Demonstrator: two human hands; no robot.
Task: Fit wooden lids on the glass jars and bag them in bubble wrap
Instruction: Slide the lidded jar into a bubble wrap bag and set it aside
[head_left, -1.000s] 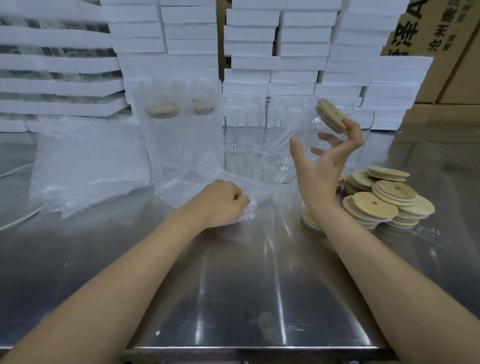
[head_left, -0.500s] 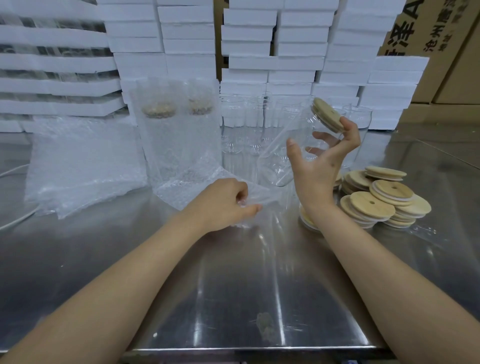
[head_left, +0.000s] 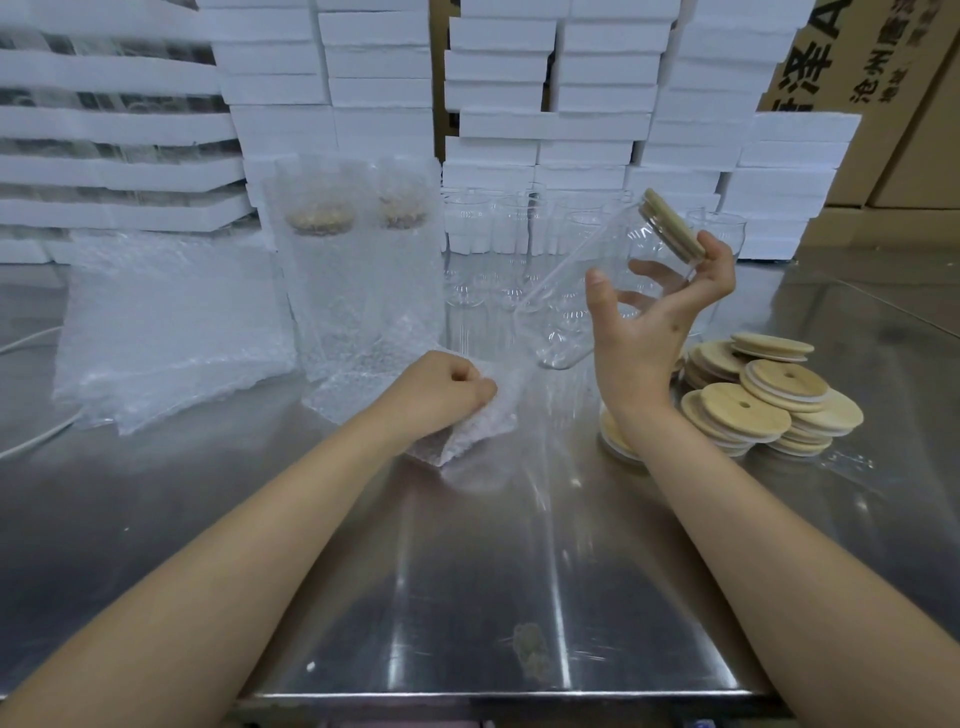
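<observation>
Our right grip (head_left: 649, 322) curls round a jar (head_left: 563, 322), its lid (head_left: 675, 226) already on, tilted in the air with its base down toward the left. Our left grip (head_left: 441, 389) is fisted, pinching a bubble bag (head_left: 467, 436) that lies on the tabletop (head_left: 467, 571). Just right of our right wrist, spare lids (head_left: 769, 400) are piled. Two bagged jars (head_left: 353, 260) stand behind.

left hand (head_left: 441, 395) fisted, knuckles up, pinching the bubble bag (head_left: 467, 431); right hand (head_left: 644, 332) raised (wrist bent back), fingers curled round the tilted jar (head_left: 566, 317); both forearms bare.
</observation>
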